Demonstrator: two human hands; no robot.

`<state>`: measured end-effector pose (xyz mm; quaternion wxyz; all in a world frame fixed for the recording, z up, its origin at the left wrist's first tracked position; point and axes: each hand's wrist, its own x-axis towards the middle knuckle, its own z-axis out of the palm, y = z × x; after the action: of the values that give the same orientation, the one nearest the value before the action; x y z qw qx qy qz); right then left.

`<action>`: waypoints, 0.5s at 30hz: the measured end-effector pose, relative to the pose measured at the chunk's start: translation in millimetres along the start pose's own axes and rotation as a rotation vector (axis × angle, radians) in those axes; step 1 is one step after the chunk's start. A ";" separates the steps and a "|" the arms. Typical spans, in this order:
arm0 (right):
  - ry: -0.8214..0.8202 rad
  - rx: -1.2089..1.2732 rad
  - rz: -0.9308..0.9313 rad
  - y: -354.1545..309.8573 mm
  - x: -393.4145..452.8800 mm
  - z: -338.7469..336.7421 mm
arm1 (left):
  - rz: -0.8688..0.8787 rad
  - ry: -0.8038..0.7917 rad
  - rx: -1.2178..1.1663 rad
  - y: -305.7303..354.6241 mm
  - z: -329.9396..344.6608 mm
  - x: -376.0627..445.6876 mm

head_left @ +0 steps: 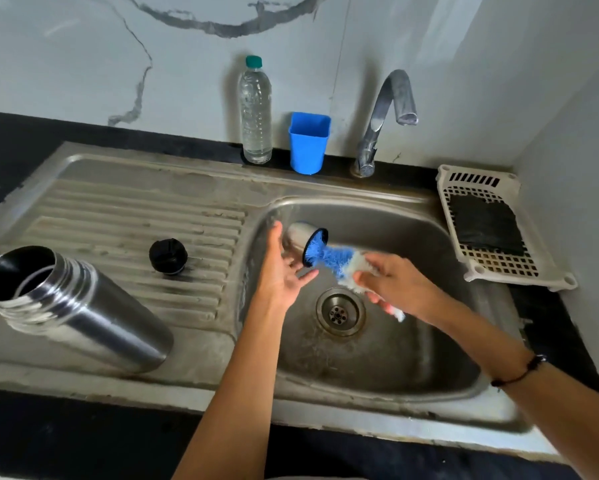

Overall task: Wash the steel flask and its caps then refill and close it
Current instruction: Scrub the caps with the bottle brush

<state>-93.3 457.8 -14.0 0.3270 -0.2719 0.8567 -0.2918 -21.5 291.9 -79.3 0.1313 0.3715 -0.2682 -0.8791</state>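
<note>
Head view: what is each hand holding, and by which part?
Right hand grips the brush by its handle, just behind the bristles. Left hand holds the steel cap by its closed end.

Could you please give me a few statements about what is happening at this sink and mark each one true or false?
1. The steel flask stands upright in the basin. False: it lies on the drainboard, open.
2. The right hand grips a blue and white brush. True.
3. The brush bristles are inside the steel cap at the left hand. True.
4. The black inner cap sits in the blue cup. False: it is on the drainboard.
</note>
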 end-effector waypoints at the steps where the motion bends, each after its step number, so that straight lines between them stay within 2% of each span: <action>1: 0.070 -0.275 -0.063 1.1 0.2 -0.7 | -0.004 0.070 0.014 4.0 -0.5 0.6; 3: 0.189 -0.696 -0.167 -0.6 -1.8 3.5 | -0.005 0.156 0.097 14.1 3.2 -0.3; 5: 0.239 -0.901 -0.299 -4.8 -3.9 9.8 | 0.027 0.184 0.167 17.7 11.1 -4.1; 6: 0.229 -0.920 -0.320 -8.5 -5.3 13.1 | 0.055 0.193 0.164 16.7 14.1 -6.3; 7: 0.206 -0.817 -0.305 -12.3 -5.2 15.2 | 0.084 0.190 0.130 14.8 16.1 -8.4; 8: 0.156 -0.554 -0.272 -16.6 -4.6 17.6 | 0.112 0.160 0.075 13.2 16.3 -11.6; 10: -0.111 0.240 -0.069 -20.0 -4.3 21.0 | 0.149 0.022 -0.031 8.7 13.1 -16.5; 11: -0.258 0.540 0.028 -20.3 -5.6 21.1 | 0.150 -0.058 -0.077 7.9 11.2 -19.6; 12: -0.359 0.719 0.089 -18.2 -6.5 19.7 | 0.143 -0.120 -0.121 7.5 9.2 -22.7; 13: -0.407 0.787 0.106 -14.8 -6.7 17.3 | 0.139 -0.155 -0.148 7.4 6.4 -24.7; 15: -0.350 0.675 0.026 -11.6 -6.2 11.7 | 0.151 -0.128 -0.117 10.8 -0.8 -25.7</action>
<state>-77.7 450.2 -10.9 0.5432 -0.1836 0.6470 -0.5026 -2.9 293.8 -58.6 0.2012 0.2853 -0.2513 -0.9028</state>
